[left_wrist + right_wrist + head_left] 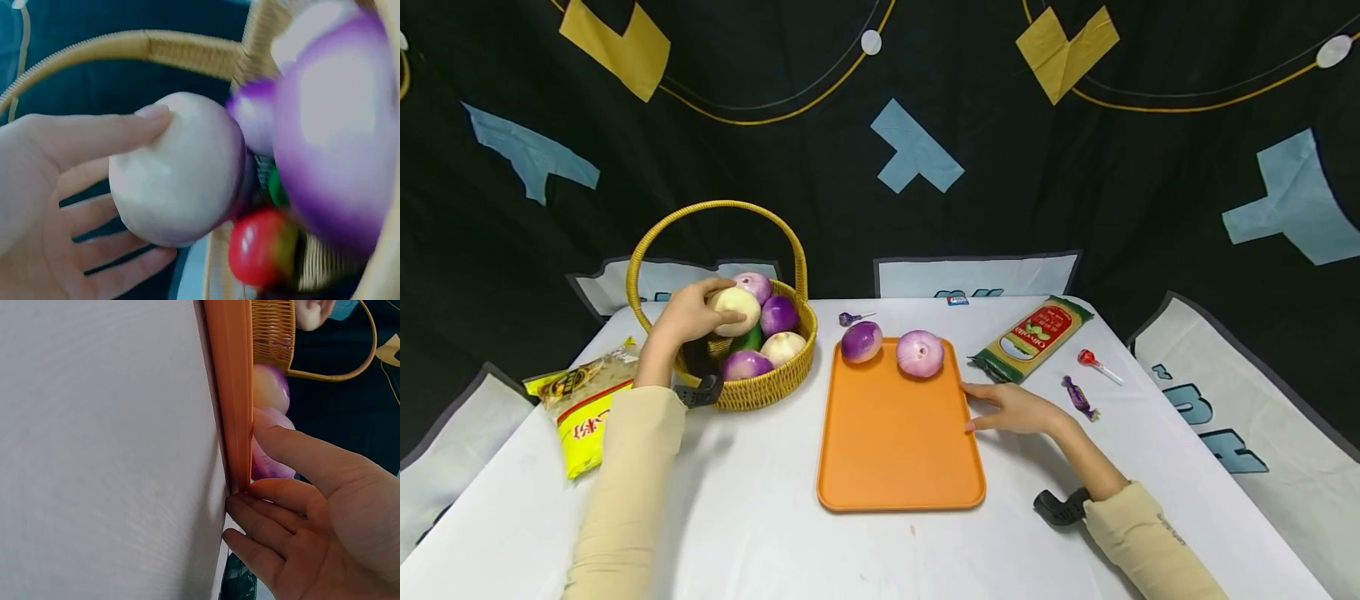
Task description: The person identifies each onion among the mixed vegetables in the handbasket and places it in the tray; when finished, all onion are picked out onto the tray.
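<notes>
Two onions [891, 347] are already lying on the tray [898, 450] while the left hand [688, 315] is gripping a pale onion [737, 310] in the basket [752, 387], several remaining, and the right hand's [1011, 408] straight fingers are steadying the tray's edge.

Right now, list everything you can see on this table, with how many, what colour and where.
Basket: one, yellow wicker, left back.
Onions in basket: about five, purple and white.
Onions on tray: two, purple, far end.
Tray: one, orange, centre.
Pasta packet: one, green and red, right.
Yellow bag: one, left edge.
Lollipops: two, red at right, purple behind tray.
Candy: one, purple, right.
Left hand: holds white onion.
Right hand: touches tray edge.
</notes>
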The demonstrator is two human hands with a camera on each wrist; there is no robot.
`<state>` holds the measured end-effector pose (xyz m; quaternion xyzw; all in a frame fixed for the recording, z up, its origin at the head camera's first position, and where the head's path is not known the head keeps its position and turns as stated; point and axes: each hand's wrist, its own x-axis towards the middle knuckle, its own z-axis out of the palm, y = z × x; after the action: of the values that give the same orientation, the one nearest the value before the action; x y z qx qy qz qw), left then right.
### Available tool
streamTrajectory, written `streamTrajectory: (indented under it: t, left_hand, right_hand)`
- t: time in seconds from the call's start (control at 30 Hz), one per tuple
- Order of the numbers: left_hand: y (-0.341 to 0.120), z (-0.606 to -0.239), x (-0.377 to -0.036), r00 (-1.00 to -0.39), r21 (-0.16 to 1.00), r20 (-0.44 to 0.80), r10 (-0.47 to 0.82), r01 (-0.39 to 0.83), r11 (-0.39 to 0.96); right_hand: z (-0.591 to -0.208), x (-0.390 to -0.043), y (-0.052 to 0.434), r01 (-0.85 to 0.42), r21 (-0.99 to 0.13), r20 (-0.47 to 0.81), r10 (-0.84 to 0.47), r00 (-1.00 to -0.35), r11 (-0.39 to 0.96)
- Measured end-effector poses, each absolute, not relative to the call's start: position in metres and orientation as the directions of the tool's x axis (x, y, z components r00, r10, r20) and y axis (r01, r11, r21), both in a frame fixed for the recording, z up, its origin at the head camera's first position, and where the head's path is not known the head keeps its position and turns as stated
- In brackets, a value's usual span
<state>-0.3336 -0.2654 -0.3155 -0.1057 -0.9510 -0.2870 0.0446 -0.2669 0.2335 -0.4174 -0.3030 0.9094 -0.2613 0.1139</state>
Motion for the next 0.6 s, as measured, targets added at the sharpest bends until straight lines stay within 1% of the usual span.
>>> streamTrajectory:
  t: [0.1, 0.23, 0.3, 0.4, 0.6]
  left_hand:
    - [-0.253, -0.316, -0.324, -0.953, 0.592, 0.232, 0.193, 0.296, 0.750]
    - [-0.236, -0.322, -0.310, -0.904, 0.676, 0.330, 0.274, 0.428, 0.599]
    - [-0.225, -0.323, -0.304, -0.871, 0.698, 0.363, 0.332, 0.490, 0.522]
    - [-0.208, -0.320, -0.297, -0.836, 0.710, 0.372, 0.404, 0.536, 0.457]
    - [-0.173, -0.317, -0.288, -0.784, 0.696, 0.348, 0.514, 0.584, 0.418]
  right_hand:
    - [-0.416, -0.267, 0.234, -0.486, -0.546, -0.052, -0.606, -0.794, 0.683]
    - [-0.416, -0.266, 0.232, -0.484, -0.547, -0.055, -0.606, -0.793, 0.683]
    - [-0.416, -0.265, 0.232, -0.483, -0.546, -0.057, -0.605, -0.794, 0.684]
    - [-0.415, -0.265, 0.232, -0.491, -0.539, -0.055, -0.610, -0.790, 0.684]
    - [-0.415, -0.265, 0.233, -0.500, -0.538, -0.046, -0.616, -0.786, 0.679]
